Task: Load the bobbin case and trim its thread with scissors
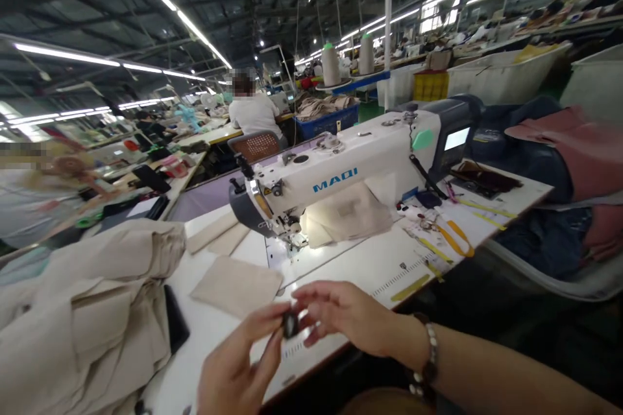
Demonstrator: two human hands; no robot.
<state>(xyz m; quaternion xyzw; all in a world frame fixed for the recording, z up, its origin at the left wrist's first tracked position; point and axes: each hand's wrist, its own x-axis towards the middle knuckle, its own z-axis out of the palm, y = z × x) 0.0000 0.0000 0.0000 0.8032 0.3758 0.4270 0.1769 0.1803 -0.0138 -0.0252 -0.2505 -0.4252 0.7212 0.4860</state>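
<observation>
My left hand (243, 356) is closed in a pinch, its thumb and forefinger on a small dark, shiny piece (291, 323) that is too blurred to name. My right hand (345, 314) comes in from the right with fingers curved and apart, right beside the piece; whether they touch it I cannot tell. Both hands are above the front edge of a white sewing table (341, 279). Behind them stands a white sewing machine (335, 178) with its needle area lit. A flat beige fabric piece (237, 285) lies just beyond my left hand.
Stacked beige fabric (107, 311) covers the left side. More beige cloth (348, 217) lies under the machine arm. An orange loop (455, 240) and yellow tape strips are at the right. Bins of fabric (549, 253) stand further right. A person in white (256, 110) sits ahead.
</observation>
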